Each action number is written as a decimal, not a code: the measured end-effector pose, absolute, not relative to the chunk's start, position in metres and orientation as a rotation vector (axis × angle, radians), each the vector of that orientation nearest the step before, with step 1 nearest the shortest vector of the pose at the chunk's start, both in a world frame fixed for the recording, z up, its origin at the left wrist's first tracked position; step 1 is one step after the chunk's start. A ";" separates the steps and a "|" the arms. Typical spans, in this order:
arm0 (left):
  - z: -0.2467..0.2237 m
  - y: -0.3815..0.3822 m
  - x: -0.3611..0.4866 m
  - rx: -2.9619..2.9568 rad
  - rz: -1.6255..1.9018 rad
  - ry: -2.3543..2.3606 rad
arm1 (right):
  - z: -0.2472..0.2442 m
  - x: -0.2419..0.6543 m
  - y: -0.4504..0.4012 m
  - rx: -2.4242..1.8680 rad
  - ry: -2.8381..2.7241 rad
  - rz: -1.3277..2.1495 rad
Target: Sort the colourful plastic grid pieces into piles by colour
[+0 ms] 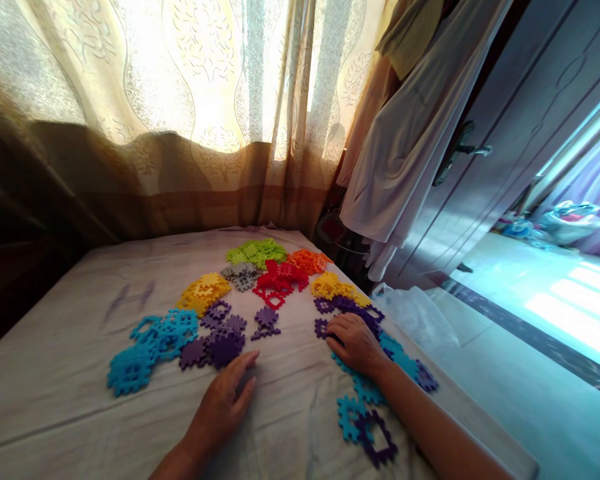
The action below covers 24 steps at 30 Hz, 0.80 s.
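Note:
My left hand (229, 395) rests over the cloth with its fingers stretched and thumb apart, holding nothing. Just beyond its fingertips lies a pile of purple interlocking tiles (225, 340), with a small purple group (267, 321) to the right. Blue notched tiles (153, 347) are heaped farther left. On the right, my right hand (354, 339) lies palm down on purple and blue tiles, its fingertips by a small purple square tile (321, 328). Whether it grips a piece is hidden. Under and beside that forearm are more blue tiles (350, 417) and a purple frame tile (377, 438).
Farther back sit yellow tiles (203, 293), grey tiles (241, 275), green tiles (257, 251), red tiles (280, 280), orange tiles (307, 261) and another yellow heap (336, 287). A clear plastic bag (414, 313) hangs beyond the right edge. A curtain (195, 167) covers the back; a door (500, 113) stands right.

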<state>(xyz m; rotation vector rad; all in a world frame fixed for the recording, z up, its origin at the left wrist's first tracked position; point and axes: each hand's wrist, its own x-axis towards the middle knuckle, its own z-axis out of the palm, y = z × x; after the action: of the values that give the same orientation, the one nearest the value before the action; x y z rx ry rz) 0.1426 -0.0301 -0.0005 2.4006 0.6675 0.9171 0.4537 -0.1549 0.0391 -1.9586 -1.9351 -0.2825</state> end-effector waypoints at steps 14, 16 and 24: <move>-0.005 -0.024 0.142 2.448 0.952 0.647 | 0.038 0.472 -0.152 -2.227 -1.781 -0.308; -0.006 -0.023 0.142 2.452 0.943 0.651 | 0.038 0.472 -0.150 -2.272 -1.800 -0.239; -0.010 -0.022 0.142 2.485 1.047 0.616 | 0.030 0.483 -0.161 -2.127 -1.786 -0.343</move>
<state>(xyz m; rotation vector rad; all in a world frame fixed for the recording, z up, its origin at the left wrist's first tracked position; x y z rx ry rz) 0.1423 -0.0220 -0.0103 2.4850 0.6155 1.0473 0.4826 -0.1609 0.0304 -2.1275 -1.7856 -0.3433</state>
